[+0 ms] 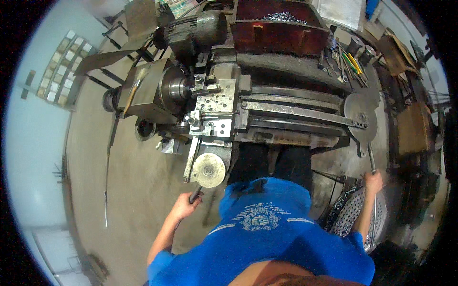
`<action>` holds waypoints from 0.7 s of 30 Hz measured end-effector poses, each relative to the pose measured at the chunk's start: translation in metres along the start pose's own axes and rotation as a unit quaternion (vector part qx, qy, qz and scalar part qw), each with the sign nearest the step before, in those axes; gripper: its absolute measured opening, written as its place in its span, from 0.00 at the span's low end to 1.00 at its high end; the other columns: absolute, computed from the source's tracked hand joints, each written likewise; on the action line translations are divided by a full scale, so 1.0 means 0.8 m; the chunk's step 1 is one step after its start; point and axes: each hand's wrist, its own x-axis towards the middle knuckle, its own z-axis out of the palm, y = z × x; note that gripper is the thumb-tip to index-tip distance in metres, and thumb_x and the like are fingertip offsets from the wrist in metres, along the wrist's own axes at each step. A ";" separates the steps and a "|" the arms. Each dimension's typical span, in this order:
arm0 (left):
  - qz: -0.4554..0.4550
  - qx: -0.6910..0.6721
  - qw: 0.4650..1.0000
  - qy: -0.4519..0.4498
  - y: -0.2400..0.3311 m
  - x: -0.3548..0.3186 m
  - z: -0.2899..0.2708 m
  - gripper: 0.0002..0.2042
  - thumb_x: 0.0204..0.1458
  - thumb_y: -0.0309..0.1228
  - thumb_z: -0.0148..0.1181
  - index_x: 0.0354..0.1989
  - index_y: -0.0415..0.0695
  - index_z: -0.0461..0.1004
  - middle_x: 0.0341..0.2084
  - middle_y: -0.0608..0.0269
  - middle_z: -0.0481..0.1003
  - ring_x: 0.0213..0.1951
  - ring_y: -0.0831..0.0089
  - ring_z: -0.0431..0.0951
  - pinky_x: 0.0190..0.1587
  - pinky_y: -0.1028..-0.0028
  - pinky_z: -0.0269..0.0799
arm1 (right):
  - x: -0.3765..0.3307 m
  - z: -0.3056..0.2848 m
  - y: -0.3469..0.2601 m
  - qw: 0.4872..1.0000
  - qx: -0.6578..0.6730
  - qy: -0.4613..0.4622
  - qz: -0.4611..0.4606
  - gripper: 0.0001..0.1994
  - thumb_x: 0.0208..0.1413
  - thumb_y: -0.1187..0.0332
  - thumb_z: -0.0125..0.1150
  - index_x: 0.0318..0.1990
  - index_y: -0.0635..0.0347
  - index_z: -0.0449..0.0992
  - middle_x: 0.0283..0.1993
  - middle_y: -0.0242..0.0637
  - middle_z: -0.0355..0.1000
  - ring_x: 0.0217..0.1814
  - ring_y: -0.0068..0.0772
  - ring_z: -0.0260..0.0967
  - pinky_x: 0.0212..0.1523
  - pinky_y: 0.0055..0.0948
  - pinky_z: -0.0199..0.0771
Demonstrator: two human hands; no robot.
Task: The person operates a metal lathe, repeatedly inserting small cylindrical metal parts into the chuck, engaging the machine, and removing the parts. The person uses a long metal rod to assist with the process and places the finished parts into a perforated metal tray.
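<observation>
My left hand (185, 206) is closed round a dark lever handle (195, 192), just below a round pale metal disc (208, 170) at the front of a small lathe. Farther right, my right hand (373, 181) grips a long metal lever (372, 159) that runs down from a larger grey disc (361, 117). A flat steel bar (305, 113) links that disc to the lathe's drilled cross slide (217, 102). Left of the slide sits the round chuck (177, 88), with tool holders (200, 81) close to it. Whether a workpiece is in the chuck I cannot tell.
Behind the lathe stands a dark red bin (279, 38) holding many small metal parts (286, 18). Wrenches and other hand tools (346, 64) lie at the back right. An electric motor (195, 33) is at the back left. A perforated crate (355, 217) stands beside my right forearm.
</observation>
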 end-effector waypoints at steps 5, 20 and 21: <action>0.007 0.006 1.000 -0.002 -0.012 0.000 0.007 0.10 0.47 0.27 0.51 0.38 0.44 0.74 0.26 0.59 0.76 0.29 0.68 0.76 0.35 0.70 0.70 | 0.005 -0.006 -0.017 0.998 -0.006 0.005 0.057 0.26 0.35 0.53 0.58 0.47 0.47 0.71 0.37 0.42 0.72 0.37 0.50 0.70 0.35 0.45 0.68; 0.010 -0.133 0.970 -0.201 -0.011 0.012 -0.042 0.13 0.49 0.35 0.55 0.41 0.42 0.73 0.32 0.62 0.76 0.33 0.73 0.74 0.40 0.74 0.67 | 0.239 0.027 -0.026 0.984 -0.163 0.076 0.002 0.30 0.45 0.60 0.49 0.60 0.49 0.54 0.59 0.32 0.58 0.62 0.41 0.52 0.54 0.52 0.53; -0.002 -0.176 0.967 -0.186 -0.023 0.016 -0.052 0.15 0.49 0.36 0.55 0.42 0.40 0.72 0.33 0.61 0.76 0.35 0.72 0.74 0.42 0.74 0.67 | 0.225 0.028 -0.028 0.979 -0.158 0.124 -0.021 0.30 0.45 0.63 0.50 0.60 0.52 0.55 0.59 0.33 0.57 0.62 0.41 0.52 0.55 0.50 0.54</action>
